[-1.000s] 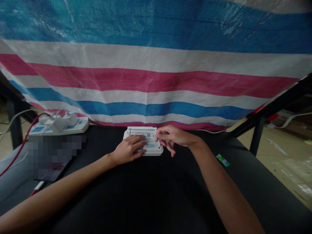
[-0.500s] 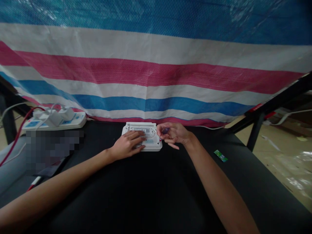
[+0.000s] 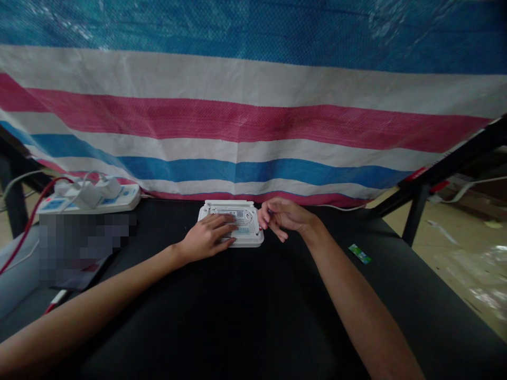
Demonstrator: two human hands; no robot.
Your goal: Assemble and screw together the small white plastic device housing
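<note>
A white router-like box point(image 3: 247, 241) lies on the black tabletop with its vented, labelled face up. Across the left part of that face rests my left hand point(image 3: 208, 234), fingers spread flat and holding nothing. My right hand point(image 3: 279, 217) is at the box's right edge, thumb and fingers pinched together, other fingers loosely extended. Between them shows a small dark purple object point(image 3: 271, 212), mostly hidden, so its kind is unclear. A tiny red spot appears by the box's right corner, below the fingertips.
On the left, a white power strip point(image 3: 129, 199) holds several plugs and cables, with a blurred-out dark flat item point(image 3: 85, 248) in front. To the right lies a small green packet point(image 3: 359, 254). Behind the table point(image 3: 237, 316) hangs a striped plastic sheet point(image 3: 237, 121).
My right hand has shifted slightly right, and its fingers have turned, so less of the purple object shows. My left hand stays flat on the box.
</note>
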